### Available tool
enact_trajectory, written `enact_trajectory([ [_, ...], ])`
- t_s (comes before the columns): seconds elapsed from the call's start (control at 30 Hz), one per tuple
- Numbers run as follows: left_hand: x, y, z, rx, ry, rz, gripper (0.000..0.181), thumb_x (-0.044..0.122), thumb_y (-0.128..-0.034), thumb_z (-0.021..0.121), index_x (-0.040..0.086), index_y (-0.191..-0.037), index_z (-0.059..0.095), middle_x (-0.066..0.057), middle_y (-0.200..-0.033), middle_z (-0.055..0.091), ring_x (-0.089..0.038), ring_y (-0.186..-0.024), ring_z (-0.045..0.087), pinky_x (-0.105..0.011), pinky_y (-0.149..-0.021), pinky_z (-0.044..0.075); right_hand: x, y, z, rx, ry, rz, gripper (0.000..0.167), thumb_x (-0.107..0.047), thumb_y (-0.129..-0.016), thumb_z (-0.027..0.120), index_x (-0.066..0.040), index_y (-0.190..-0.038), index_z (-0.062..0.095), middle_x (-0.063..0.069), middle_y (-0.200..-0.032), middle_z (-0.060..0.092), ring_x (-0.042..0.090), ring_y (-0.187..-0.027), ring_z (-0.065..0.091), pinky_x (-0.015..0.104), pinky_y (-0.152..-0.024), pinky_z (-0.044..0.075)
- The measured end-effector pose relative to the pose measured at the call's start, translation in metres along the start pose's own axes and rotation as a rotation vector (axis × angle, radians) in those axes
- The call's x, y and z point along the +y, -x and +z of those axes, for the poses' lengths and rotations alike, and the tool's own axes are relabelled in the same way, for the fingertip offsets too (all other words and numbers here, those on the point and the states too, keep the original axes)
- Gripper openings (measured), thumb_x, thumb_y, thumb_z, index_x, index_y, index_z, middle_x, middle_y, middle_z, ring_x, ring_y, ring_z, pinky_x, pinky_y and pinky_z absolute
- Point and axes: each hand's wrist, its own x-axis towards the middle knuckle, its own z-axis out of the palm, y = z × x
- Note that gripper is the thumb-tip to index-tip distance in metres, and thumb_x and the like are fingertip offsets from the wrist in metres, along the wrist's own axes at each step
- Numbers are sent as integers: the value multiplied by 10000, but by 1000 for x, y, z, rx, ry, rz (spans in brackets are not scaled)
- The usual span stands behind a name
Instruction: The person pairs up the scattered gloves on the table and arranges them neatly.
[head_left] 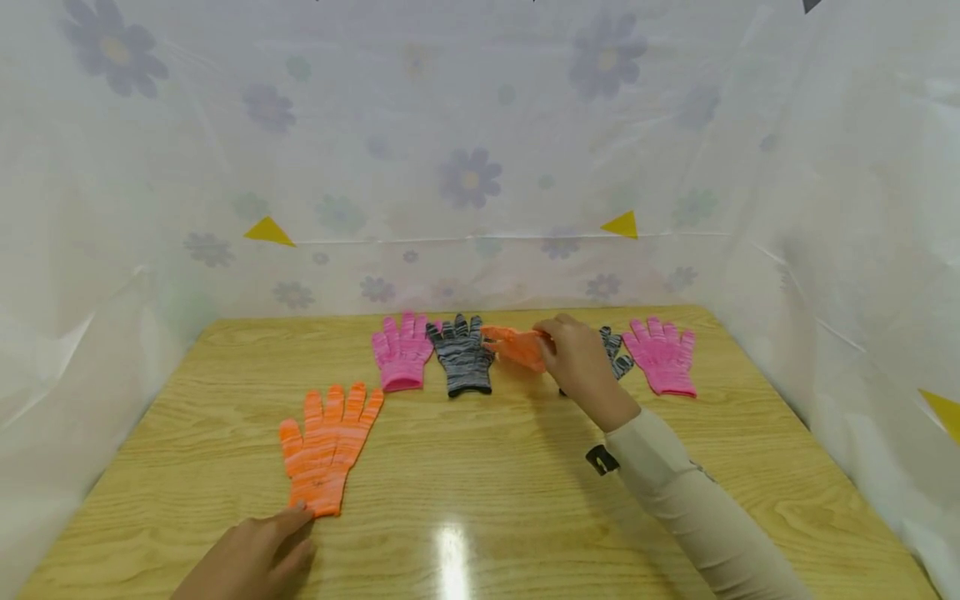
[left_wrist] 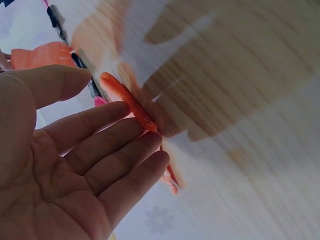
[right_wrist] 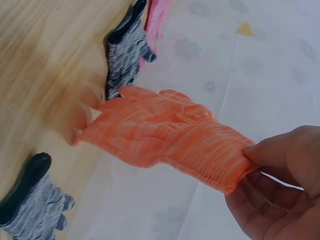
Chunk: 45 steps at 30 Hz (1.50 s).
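Observation:
An orange knit glove [right_wrist: 160, 132] hangs from my right hand [head_left: 581, 362], which pinches it by the cuff above the far part of the table. Its fingers trail leftward, near a grey-black glove [head_left: 463, 358]. A second orange glove [head_left: 322, 446] lies flat at the left front, fingers pointing away. My left hand [left_wrist: 95, 155] touches that glove's cuff with fingers fairly straight; in the left wrist view the palm shows. Another grey-black glove [head_left: 617, 354] lies partly hidden behind my right hand.
One pink glove [head_left: 402, 354] lies beside the left grey-black glove, another pink glove [head_left: 663, 357] at the far right. The wooden table [head_left: 465, 467] is enclosed by flowered sheeting [head_left: 420, 150] at the back and pale sheeting at the sides.

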Motion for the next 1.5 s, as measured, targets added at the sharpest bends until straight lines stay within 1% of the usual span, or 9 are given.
enact_trajectory([
  [0.3, 1, 0, -1, 0, 21, -36, 433, 319, -880, 675, 19, -1191, 645, -108, -1100, 692, -255, -905, 687, -413, -757, 553, -16, -1, -7, 37, 2, -78, 145, -83, -885, 678, -17, -1007, 719, 105, -905, 674, 218, -738, 637, 344, -646, 547],
  [0.53, 2, 2, -1, 13, 9, -9, 392, 309, -881, 674, 40, -1166, 652, -80, -1075, 698, -217, -870, 687, -388, -725, 556, -24, 0, -12, 50, -5, -94, 152, -90, -897, 666, -21, -1022, 717, 104, -921, 677, 214, -731, 632, 343, -643, 547],
  [0.67, 2, 0, -1, -7, 20, -33, 388, 319, -884, 669, 55, -1168, 649, -49, -1020, 705, -68, -768, 643, -332, -672, 545, -29, -1, -14, 75, -18, -118, 143, -73, -889, 671, -16, -1010, 722, 102, -911, 681, 209, -722, 636, 327, -621, 547],
  [0.77, 2, 0, -2, -16, 20, -41, 364, 321, -886, 668, 75, -1153, 646, -10, -961, 701, 23, -689, 550, -278, -618, 507, -32, -1, -15, 93, -32, -140, 138, -59, -879, 679, -11, -1001, 722, 102, -908, 683, 207, -732, 641, 315, -621, 551],
  [1.07, 1, 2, -1, 27, -15, 27, 356, 297, -883, 675, 46, -1134, 653, -51, -1003, 707, -66, -761, 645, -315, -651, 539, -40, -1, -16, 97, -43, -160, 138, -69, -881, 680, -16, -1003, 718, 94, -905, 677, 200, -742, 632, 306, -629, 548],
  [1.17, 1, 2, -2, 35, -18, 46, 352, 299, -888, 669, 44, -1130, 652, -52, -992, 708, -50, -745, 633, -309, -641, 535, -40, -2, -17, 106, -52, -163, 143, -64, -884, 675, -14, -1010, 717, 100, -915, 683, 204, -745, 637, 311, -629, 548],
  [1.3, 0, 2, -1, 23, -18, 29, 355, 309, -885, 670, 55, -1133, 651, -40, -985, 707, -31, -734, 618, -307, -634, 529, -43, -2, -19, 116, -63, -164, 148, -60, -884, 672, -14, -1017, 716, 105, -935, 685, 207, -755, 640, 310, -633, 550],
  [1.47, 1, 3, 0, 24, -17, 13, 387, 315, -883, 670, 39, -1153, 653, -64, -1034, 706, -143, -812, 677, -348, -684, 551, -48, -1, -20, 120, -71, -164, 147, -61, -887, 668, -22, -1020, 716, 102, -947, 686, 209, -761, 640, 306, -630, 547],
  [1.5, 1, 3, 0, 20, -9, 8, 378, 313, -885, 668, 43, -1150, 651, -52, -1005, 707, -132, -779, 667, -336, -665, 545, -50, 0, -20, 123, -71, -168, 145, -59, -883, 673, -23, -1017, 716, 102, -941, 684, 212, -764, 640, 309, -632, 548],
])
